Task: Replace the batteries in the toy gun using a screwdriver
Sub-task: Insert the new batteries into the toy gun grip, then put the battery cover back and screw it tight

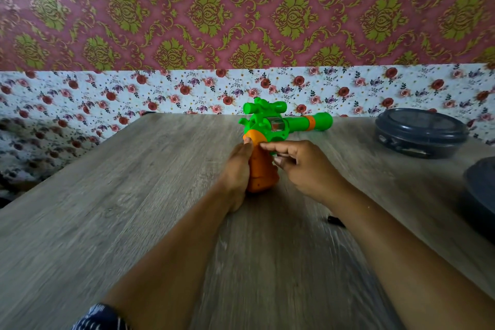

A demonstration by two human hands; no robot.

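Observation:
A green toy gun [278, 123] with an orange grip stands on its grip on the wooden table [134, 195], barrel pointing right. My left hand [237, 171] holds the orange grip from the left side, fingers up along it. My right hand [300, 166] touches the top of the grip from the right with its index finger, the other fingers curled. A small dark object [336, 221], maybe a screwdriver tip, shows just beyond my right forearm; most of it is hidden.
A dark round lidded container [420, 132] sits at the back right. Another dark round object [482, 195] is cut off at the right edge. A floral-papered wall rises right behind the table.

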